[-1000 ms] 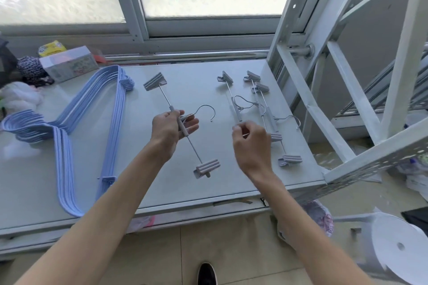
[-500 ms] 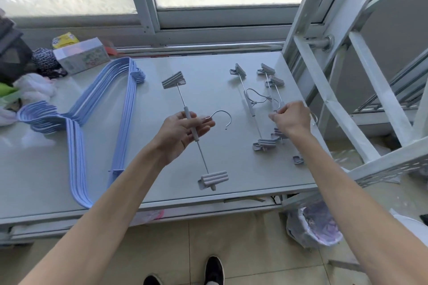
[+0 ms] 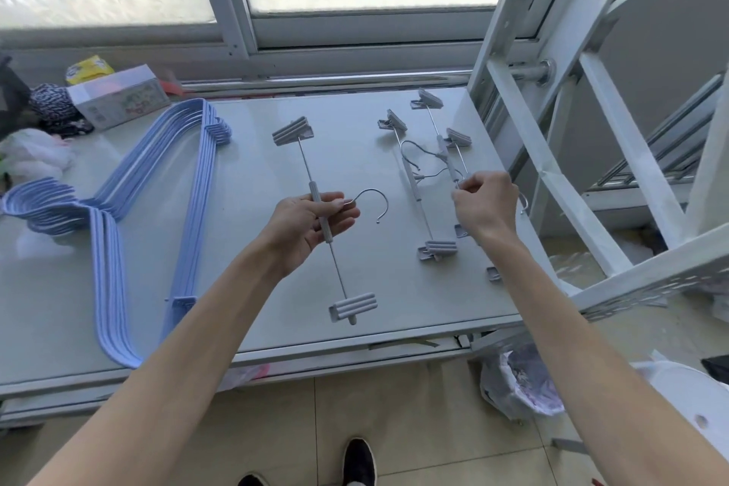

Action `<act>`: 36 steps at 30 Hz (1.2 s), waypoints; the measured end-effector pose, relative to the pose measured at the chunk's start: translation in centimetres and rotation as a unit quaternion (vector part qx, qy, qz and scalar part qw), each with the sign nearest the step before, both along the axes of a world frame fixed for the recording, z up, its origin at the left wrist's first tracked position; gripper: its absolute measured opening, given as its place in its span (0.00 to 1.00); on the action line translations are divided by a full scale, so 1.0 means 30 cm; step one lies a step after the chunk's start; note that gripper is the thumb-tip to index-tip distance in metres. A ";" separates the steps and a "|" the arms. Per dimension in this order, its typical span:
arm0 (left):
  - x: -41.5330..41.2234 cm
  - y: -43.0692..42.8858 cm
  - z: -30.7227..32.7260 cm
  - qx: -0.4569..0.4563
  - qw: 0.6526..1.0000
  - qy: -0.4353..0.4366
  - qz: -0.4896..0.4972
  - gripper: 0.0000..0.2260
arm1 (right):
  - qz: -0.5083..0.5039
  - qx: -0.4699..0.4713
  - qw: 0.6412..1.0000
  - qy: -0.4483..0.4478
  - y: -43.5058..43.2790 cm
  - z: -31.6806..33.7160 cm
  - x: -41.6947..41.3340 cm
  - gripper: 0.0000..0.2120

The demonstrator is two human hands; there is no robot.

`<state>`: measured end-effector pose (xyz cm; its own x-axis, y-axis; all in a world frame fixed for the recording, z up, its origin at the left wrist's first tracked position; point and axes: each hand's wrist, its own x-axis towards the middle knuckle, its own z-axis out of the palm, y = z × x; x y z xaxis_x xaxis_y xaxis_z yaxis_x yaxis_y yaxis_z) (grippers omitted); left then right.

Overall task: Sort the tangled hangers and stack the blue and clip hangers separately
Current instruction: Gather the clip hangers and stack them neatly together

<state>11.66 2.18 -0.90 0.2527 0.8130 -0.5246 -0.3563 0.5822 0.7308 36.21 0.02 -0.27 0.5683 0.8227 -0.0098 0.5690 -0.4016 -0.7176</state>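
Left hand (image 3: 303, 231) — clip hanger (image 3: 314, 195) in grip

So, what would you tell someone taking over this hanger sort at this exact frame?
Left hand grips a freed clip hanger by its grey sleeve, over the middle of the table.
Right hand pinches a rod among the tangled clip hangers at the table's right side.
Done: blue hangers lie stacked at the left.
Left: untangle the clip hangers on the right and stack them with the freed one.
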 end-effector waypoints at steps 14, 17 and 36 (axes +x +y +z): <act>0.039 0.053 -0.021 0.008 0.999 0.029 0.043 0.08 | 0.086 0.045 0.966 0.240 -0.187 0.008 -0.180 0.10; 0.030 0.067 -0.011 -0.005 1.000 -0.010 0.017 0.12 | 0.102 0.048 0.957 0.268 -0.223 -0.009 -0.194 0.09; 0.054 0.052 -0.017 -0.005 0.997 -0.061 -0.043 0.13 | 0.158 0.045 0.941 0.297 -0.283 -0.080 -0.292 0.09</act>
